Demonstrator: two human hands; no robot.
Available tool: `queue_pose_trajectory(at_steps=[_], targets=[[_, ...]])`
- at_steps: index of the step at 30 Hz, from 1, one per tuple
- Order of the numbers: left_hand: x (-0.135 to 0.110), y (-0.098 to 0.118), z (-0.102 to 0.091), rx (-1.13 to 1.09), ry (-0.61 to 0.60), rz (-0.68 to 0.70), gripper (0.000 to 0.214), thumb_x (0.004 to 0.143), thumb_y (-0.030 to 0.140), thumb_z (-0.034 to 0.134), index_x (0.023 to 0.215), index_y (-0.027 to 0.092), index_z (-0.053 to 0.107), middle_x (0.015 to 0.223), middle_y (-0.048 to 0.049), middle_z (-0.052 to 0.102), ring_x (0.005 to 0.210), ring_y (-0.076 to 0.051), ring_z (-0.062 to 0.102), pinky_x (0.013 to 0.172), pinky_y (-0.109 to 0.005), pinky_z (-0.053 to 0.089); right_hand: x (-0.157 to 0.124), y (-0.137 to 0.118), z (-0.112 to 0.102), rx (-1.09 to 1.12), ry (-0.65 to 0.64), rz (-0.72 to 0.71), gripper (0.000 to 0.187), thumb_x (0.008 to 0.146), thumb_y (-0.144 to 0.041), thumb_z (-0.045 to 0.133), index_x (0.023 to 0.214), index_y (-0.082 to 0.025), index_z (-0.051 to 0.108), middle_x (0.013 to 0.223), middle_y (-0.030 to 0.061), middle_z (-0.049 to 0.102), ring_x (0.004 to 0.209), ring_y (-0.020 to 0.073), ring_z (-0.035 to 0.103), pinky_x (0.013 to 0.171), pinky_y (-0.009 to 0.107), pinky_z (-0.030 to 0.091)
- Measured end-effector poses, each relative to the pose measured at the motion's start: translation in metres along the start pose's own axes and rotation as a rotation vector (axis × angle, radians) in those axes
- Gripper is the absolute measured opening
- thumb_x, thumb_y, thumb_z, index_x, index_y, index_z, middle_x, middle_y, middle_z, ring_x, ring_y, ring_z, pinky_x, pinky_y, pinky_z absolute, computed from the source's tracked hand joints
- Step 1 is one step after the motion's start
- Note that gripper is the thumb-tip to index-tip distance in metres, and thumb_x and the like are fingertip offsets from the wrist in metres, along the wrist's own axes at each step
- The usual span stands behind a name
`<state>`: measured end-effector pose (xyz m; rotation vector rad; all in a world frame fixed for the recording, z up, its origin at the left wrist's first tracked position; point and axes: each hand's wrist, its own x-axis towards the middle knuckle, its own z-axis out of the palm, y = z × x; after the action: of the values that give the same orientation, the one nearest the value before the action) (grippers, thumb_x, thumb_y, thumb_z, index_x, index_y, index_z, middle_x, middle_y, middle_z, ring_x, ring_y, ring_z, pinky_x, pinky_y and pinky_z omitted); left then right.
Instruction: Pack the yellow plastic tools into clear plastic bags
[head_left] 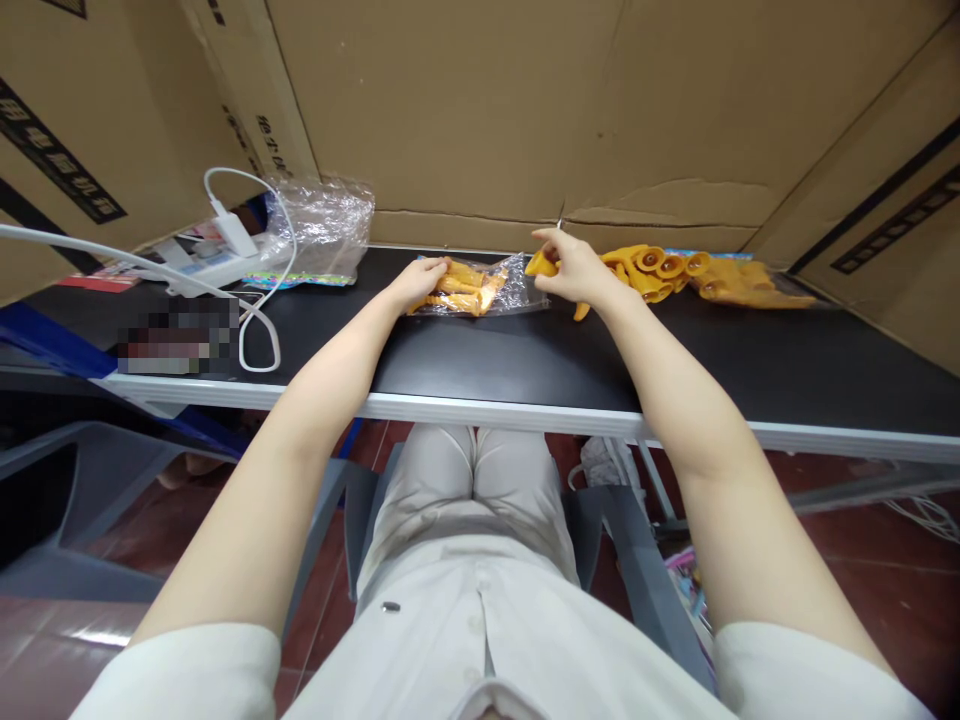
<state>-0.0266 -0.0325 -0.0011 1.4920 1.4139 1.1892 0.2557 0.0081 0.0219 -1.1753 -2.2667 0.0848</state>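
Observation:
My left hand is closed on the left end of a clear plastic bag that lies on the black table. Inside the bag are several yellow-orange plastic pieces. My right hand, just beyond the bag's right end, pinches a yellow plastic piece between thumb and fingers. Beside and partly behind that hand is a pile of yellow hollow, horn-like pieces with round open ends. What exactly these pieces are, I cannot tell. Farther right lies another clear bag filled with yellow pieces.
On the left are a white power strip with a plugged-in charger, a looping white cable and a pixelated object. Crumpled clear plastic packaging stands behind. Cardboard walls enclose the black table at the back and sides.

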Motion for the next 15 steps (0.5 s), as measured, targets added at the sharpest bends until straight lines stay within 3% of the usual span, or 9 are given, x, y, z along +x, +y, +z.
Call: queue_pose_trajectory(at_steps=[4, 7, 10, 13, 15], targets=[[0.004, -0.005, -0.001, 0.022, -0.028, -0.012, 0.035, 0.108, 0.022, 0.052, 0.126, 0.010, 0.080, 0.138, -0.0131, 0.080, 0.131, -0.027, 0.075, 0.117, -0.037, 0.056, -0.004, -0.008, 0.003, 0.136, -0.181, 0.101, 0.072, 0.073, -0.011, 0.082, 0.143, -0.018, 0.067, 0.115, 0.0092, 0.079, 0.105, 0.0273, 0.076, 0.100, 0.040, 0.062], [0.012, -0.013, -0.004, 0.075, -0.048, 0.029, 0.039, 0.108, 0.026, 0.052, 0.134, 0.011, 0.078, 0.145, -0.0129, 0.076, 0.136, -0.028, 0.072, 0.118, -0.037, 0.055, -0.004, -0.004, -0.004, 0.111, -0.219, 0.185, 0.066, 0.068, -0.012, 0.091, 0.131, -0.020, 0.073, 0.107, 0.0079, 0.080, 0.101, 0.0275, 0.076, 0.096, 0.039, 0.062], [0.020, -0.019, -0.008, 0.221, -0.001, 0.095, 0.046, 0.107, 0.024, 0.048, 0.144, 0.012, 0.073, 0.155, -0.0134, 0.069, 0.147, -0.028, 0.064, 0.126, -0.038, 0.047, -0.003, 0.004, -0.015, -0.044, -0.282, 0.272, 0.048, 0.063, -0.013, 0.096, 0.107, -0.020, 0.078, 0.097, 0.0067, 0.079, 0.097, 0.0282, 0.076, 0.091, 0.039, 0.061], [0.025, -0.020, -0.012, 0.386, 0.076, 0.129, 0.051, 0.108, 0.027, 0.046, 0.152, 0.009, 0.067, 0.164, -0.0154, 0.060, 0.158, -0.028, 0.052, 0.134, -0.037, 0.033, -0.003, 0.010, -0.022, -0.149, -0.398, 0.309, 0.022, 0.069, -0.012, 0.092, 0.081, -0.021, 0.076, 0.082, 0.0041, 0.076, 0.084, 0.0253, 0.075, 0.082, 0.036, 0.058], [0.026, -0.020, -0.013, 0.403, 0.090, 0.112, 0.054, 0.110, 0.034, 0.047, 0.156, 0.011, 0.064, 0.167, -0.0154, 0.057, 0.162, -0.029, 0.047, 0.137, -0.040, 0.027, -0.003, 0.009, -0.024, -0.170, -0.407, 0.296, 0.016, 0.074, -0.010, 0.087, 0.075, -0.021, 0.075, 0.076, 0.0028, 0.074, 0.077, 0.0227, 0.072, 0.077, 0.034, 0.056]])
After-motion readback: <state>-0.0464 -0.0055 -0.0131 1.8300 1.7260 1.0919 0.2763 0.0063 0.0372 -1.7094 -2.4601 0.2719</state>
